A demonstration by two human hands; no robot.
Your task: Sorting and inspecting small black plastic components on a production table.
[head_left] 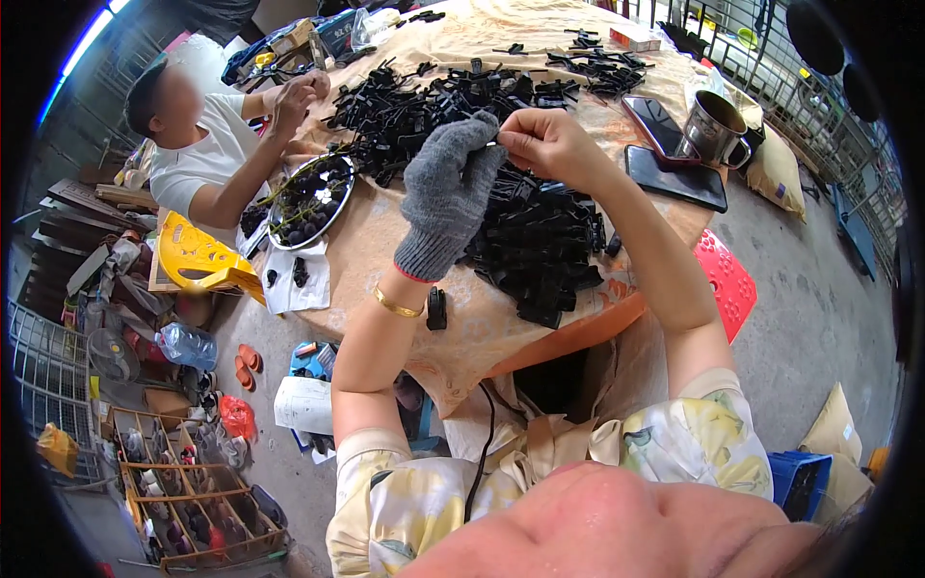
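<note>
My left hand [448,183], in a grey knitted glove, is raised over the table with its fingers closed. Right beside its fingertips, my bare right hand [554,144] is in a pinch. Whatever is between the fingers of either hand is too small and hidden to name. Beneath and beyond them spreads a large heap of small black plastic pieces [424,111]. Longer black pieces lie stacked in a nearer pile [540,255] under my right forearm. A single black piece [436,309] rests near the table edge, by my left wrist.
Across the cloth-covered table [376,260], at the left, a person [207,144] works with both hands raised. Grapes fill a plate [313,200] near them. To the right are two phones [674,178] and a metal mug [714,128]. A red stool [725,284] stands beyond the right edge.
</note>
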